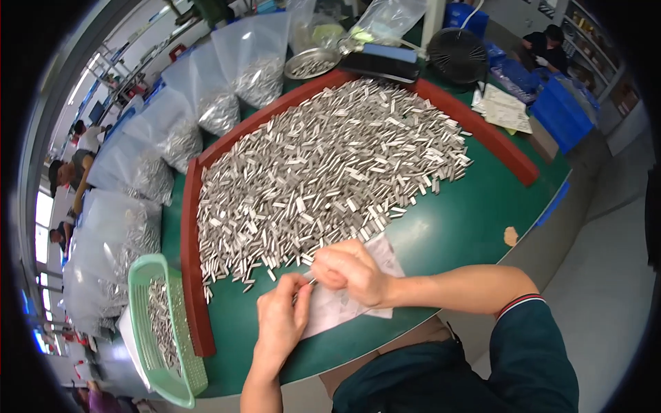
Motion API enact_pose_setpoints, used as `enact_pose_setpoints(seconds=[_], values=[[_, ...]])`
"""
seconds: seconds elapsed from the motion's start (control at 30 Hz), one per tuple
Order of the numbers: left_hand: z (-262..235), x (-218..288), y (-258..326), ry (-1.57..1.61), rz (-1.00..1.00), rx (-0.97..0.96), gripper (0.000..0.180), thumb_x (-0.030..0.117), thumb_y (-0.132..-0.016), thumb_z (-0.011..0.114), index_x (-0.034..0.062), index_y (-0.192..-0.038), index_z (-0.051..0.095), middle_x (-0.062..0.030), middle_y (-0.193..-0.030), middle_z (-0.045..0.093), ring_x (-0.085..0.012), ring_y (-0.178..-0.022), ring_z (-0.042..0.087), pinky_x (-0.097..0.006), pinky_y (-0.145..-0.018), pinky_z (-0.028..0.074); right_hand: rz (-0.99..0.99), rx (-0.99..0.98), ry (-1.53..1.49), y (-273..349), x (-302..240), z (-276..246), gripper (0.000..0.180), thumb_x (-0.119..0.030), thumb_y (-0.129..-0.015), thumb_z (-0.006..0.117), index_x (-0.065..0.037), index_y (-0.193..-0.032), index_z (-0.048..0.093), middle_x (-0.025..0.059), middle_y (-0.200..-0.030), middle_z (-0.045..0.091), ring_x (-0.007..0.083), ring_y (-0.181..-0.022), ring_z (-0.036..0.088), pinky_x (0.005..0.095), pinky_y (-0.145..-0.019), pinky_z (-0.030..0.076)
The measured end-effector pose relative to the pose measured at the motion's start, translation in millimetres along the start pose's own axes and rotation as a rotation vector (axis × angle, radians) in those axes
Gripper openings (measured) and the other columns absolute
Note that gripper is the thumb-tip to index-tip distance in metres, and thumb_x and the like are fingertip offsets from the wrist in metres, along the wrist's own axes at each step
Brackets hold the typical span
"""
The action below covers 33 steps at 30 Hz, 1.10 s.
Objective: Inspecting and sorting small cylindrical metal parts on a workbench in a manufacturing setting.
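Two hands meet over a white paper sheet (344, 303) on the green surface (454, 227): left hand (281, 322) and right hand (349, 272), both curled, pinch one small metal strip (310, 281) beside the strip pile (323, 172).

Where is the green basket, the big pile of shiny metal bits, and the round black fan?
green basket (147, 275), head view, top rim
metal pile (323, 165), head view, middle
black fan (458, 55), head view, grille centre

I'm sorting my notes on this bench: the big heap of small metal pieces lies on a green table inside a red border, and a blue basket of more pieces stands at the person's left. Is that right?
Not quite. In the head view the basket at the person's left is light green, not blue. The rest holds: the heap of small metal pieces lies on the green table inside the red border.
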State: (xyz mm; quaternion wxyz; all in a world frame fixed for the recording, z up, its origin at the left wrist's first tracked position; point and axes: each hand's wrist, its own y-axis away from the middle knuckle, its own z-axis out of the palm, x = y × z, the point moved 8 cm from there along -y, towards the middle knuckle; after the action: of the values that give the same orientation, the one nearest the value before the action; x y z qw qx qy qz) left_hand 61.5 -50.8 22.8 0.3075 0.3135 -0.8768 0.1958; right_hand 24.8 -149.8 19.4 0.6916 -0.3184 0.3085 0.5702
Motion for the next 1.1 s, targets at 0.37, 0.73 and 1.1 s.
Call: enact_pose_setpoints(seconds=[0.37,0.73,1.1], values=[[-2.0,-6.6,1.9,0.058,-0.109,-0.296,0.010,0.010,-0.077,0.056,0.0004,-0.077,0.052,-0.0140,-0.059,0.055,-0.0292,-0.048,0.051,-0.035,-0.047,0.038,-0.007,-0.039,-0.014,-1.6,-0.5,-5.4,0.038,-0.015,-0.087,0.033,-0.008,-0.050,0.028,-0.0024,-0.046,0.025,0.0081,-0.044,0.022,0.0242,-0.042,0.019],[13.3,-5.3,-4.6,0.101,-0.047,-0.073,0.012,0.010,-0.077,0.058,0.0003,-0.080,0.052,-0.0130,-0.059,0.056,-0.0275,-0.048,0.053,-0.033,-0.046,0.040,0.000,-0.004,-0.013,-2.4,-0.3,-3.3,0.038,-0.015,-0.086,0.034,-0.009,-0.049,0.028,-0.0018,-0.045,0.026,0.0088,-0.043,0.023,0.0245,-0.042,0.020],[12.6,-0.7,2.8,-0.077,-0.046,-0.083,0.013,0.013,-0.077,0.059,0.0029,-0.078,0.051,-0.0118,-0.053,0.053,-0.0292,-0.048,0.053,-0.036,-0.044,0.039,-0.051,-0.029,-0.054,0.5,-7.4,-5.8,0.039,-0.016,-0.086,0.034,-0.009,-0.048,0.027,-0.0011,-0.045,0.026,0.0090,-0.043,0.022,0.0245,-0.042,0.020]])
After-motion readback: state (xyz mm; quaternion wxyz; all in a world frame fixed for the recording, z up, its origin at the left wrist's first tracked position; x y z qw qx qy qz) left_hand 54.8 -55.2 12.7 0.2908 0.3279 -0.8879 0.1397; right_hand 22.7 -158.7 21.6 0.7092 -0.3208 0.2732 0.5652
